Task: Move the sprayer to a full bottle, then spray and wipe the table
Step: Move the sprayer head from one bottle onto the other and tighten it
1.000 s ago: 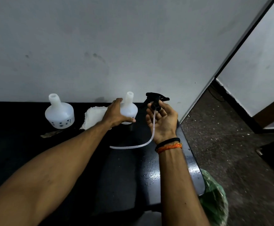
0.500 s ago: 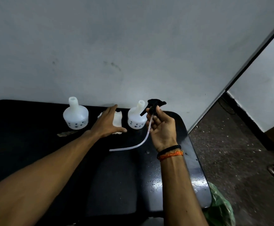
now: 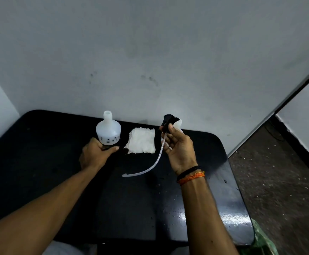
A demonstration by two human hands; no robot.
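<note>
Right hand (image 3: 180, 150) grips black sprayer (image 3: 168, 121), clear tube (image 3: 151, 166) dangling; left hand (image 3: 94, 153) curled at white bottle (image 3: 108, 130) base.

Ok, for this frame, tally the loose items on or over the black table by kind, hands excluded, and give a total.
White plastic bottles: 2, one open-necked near the left hand, one mostly hidden behind the right hand
Black sprayer head with clear tube: 1, held in the right hand
White folded cloth: 1
Total: 4
</note>
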